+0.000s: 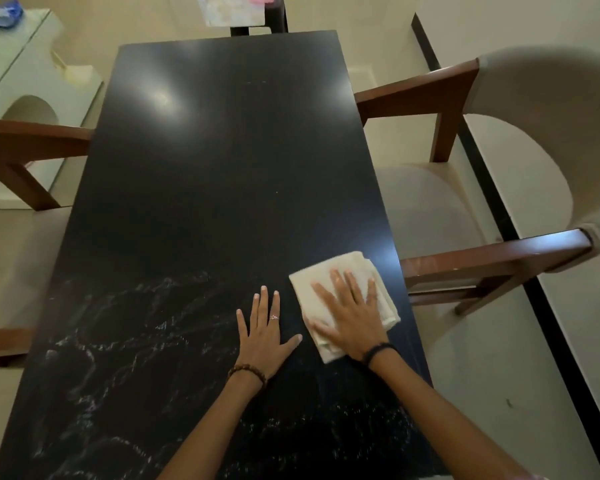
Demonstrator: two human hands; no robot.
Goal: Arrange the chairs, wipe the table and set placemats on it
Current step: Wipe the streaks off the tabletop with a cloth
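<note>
Pressing flat, right hand (349,315) pins folded cloth (343,299) near table (222,150) right edge, fingers straight; left hand (264,332) rests open beside it. Cloth looks soft, light, likely to bunch; palm pressure at centre suits it.

Right hand (352,322) flat on cloth (343,299), left hand (265,332) on table (222,150) (streaky).

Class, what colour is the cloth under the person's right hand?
Cream, an off-white; the cloth shows best in the head view.
</note>
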